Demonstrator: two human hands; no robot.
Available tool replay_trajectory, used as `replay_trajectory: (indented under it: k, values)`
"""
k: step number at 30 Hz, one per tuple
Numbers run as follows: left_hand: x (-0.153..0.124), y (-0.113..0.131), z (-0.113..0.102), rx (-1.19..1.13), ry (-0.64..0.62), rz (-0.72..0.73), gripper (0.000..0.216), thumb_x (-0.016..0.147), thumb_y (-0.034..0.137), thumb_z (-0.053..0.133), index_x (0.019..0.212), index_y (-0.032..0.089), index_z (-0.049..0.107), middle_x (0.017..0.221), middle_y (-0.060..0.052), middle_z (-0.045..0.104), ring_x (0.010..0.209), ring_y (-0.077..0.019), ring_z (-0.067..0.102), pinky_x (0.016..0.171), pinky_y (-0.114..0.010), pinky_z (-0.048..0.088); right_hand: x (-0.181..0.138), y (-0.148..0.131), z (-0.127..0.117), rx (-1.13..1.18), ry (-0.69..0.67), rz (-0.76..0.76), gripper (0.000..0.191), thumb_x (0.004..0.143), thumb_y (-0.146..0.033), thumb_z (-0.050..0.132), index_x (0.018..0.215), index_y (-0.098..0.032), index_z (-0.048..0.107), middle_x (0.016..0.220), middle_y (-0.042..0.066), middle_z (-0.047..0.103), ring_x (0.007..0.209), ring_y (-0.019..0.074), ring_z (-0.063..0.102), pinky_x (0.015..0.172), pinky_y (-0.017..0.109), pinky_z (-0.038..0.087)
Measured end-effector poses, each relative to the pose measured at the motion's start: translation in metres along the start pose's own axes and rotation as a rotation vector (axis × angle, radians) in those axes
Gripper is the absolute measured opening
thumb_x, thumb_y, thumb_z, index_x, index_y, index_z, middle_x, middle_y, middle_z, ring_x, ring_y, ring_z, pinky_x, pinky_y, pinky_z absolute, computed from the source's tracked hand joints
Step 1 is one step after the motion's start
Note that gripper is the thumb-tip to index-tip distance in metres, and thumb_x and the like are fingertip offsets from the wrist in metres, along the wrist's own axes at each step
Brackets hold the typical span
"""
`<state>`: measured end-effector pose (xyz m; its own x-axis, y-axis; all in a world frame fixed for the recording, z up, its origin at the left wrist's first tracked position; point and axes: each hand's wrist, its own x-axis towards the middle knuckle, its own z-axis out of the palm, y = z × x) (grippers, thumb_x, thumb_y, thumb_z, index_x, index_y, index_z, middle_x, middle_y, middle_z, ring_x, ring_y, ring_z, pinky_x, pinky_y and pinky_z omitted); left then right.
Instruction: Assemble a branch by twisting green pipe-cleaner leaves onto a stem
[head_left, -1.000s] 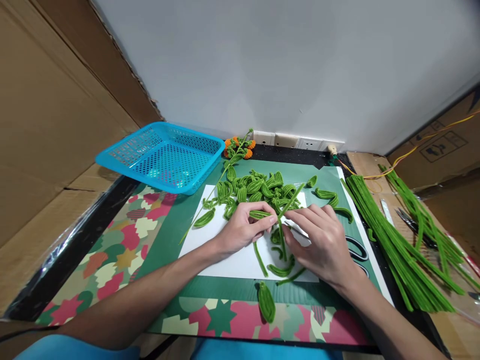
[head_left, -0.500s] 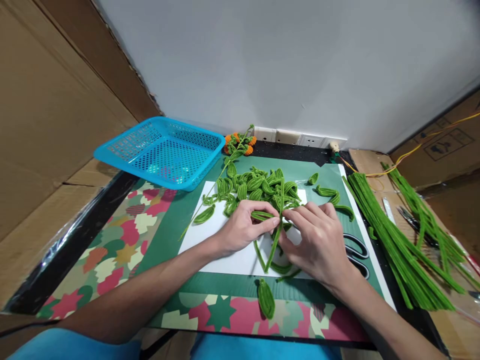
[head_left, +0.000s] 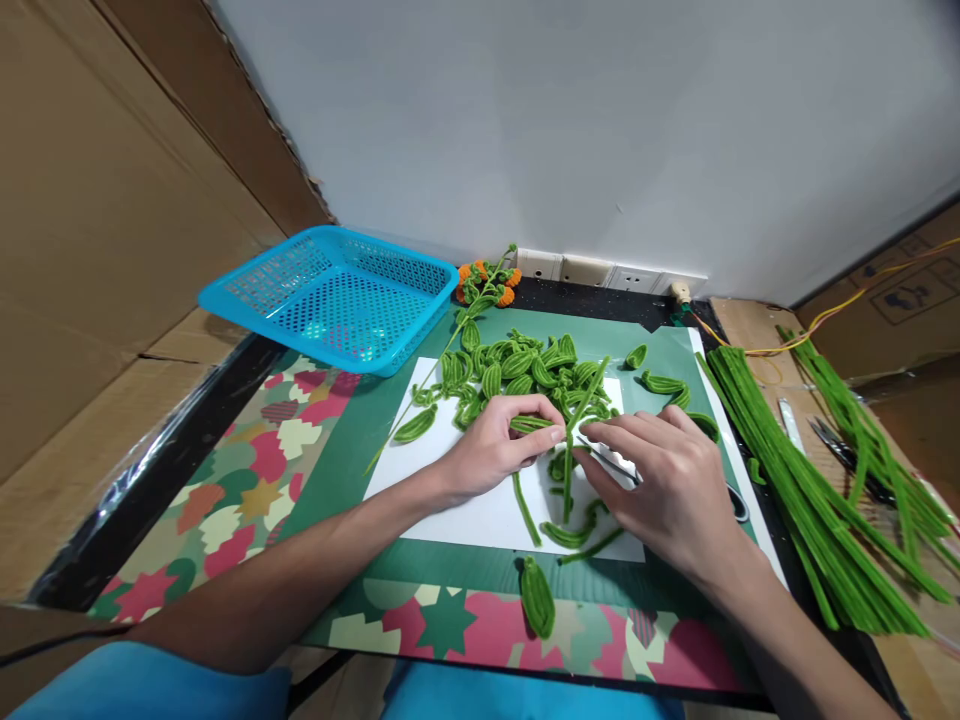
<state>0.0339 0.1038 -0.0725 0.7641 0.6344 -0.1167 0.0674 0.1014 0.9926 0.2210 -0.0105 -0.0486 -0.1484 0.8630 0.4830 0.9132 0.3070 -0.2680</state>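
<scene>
Head view shows me the left hand (head_left: 504,440) pinching a folded green piece (head_left: 529,424), a fuzzy strip (head_left: 588,392) at its fingertips; the right hand (head_left: 670,482) sits just beside, fingers parted; leaf pile (head_left: 517,364) beyond both.

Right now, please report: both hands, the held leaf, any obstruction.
Left hand pinching green leaf. Bent strip at leaf's end. Right hand open alongside. Scissors partly hidden behind it.

Craft workspace: bundled green pipe cleaners (head_left: 802,480), leaf pile (head_left: 519,364), cardboard partitions (head_left: 112,150).
</scene>
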Motion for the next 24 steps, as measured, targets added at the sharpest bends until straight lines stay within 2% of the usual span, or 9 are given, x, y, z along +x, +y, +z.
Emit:
replay_trajectory:
  k: [4, 10, 18, 24]
  values:
    - [-0.001, 0.000, -0.002, 0.050, -0.041, 0.013, 0.023, 0.094, 0.036, 0.074, 0.088, 0.015, 0.070, 0.061, 0.006, 0.049, 0.048, -0.0059, 0.038, 0.046, -0.021, 0.026, 0.000, 0.007, -0.002, -0.016, 0.000, -0.067, 0.010, 0.103, -0.024, 0.068, 0.103, -0.016, 0.074, 0.089, 0.004, 0.079, 0.071, 0.0191, 0.067, 0.067, 0.034, 0.033]
    - [0.000, 0.002, -0.005, 0.062, -0.108, -0.001, 0.023, 0.093, 0.036, 0.074, 0.091, 0.014, 0.074, 0.057, 0.006, 0.049, 0.048, -0.0066, 0.037, 0.046, -0.021, 0.027, 0.004, 0.011, -0.006, 0.056, -0.033, -0.094, 0.016, 0.106, -0.027, 0.065, 0.099, -0.017, 0.074, 0.082, 0.003, 0.079, 0.068, 0.0166, 0.068, 0.067, 0.033, 0.033]
    - [0.003, 0.001, -0.009, -0.066, -0.197, -0.074, 0.027, 0.091, 0.041, 0.077, 0.092, 0.015, 0.070, 0.057, 0.005, 0.052, 0.043, -0.0071, 0.039, 0.040, -0.019, 0.026, 0.006, 0.010, -0.005, 0.008, -0.003, -0.162, 0.015, 0.105, -0.031, 0.068, 0.099, -0.017, 0.072, 0.087, 0.004, 0.080, 0.070, 0.0148, 0.070, 0.068, 0.033, 0.035]
    - [0.007, -0.001, -0.009, -0.143, -0.209, -0.034, 0.026, 0.091, 0.039, 0.079, 0.090, 0.015, 0.069, 0.058, 0.005, 0.052, 0.046, -0.0065, 0.041, 0.042, -0.017, 0.028, 0.008, 0.013, -0.001, 0.000, 0.021, -0.178, 0.013, 0.105, -0.029, 0.067, 0.101, -0.017, 0.071, 0.090, 0.005, 0.080, 0.074, 0.0153, 0.070, 0.067, 0.033, 0.035]
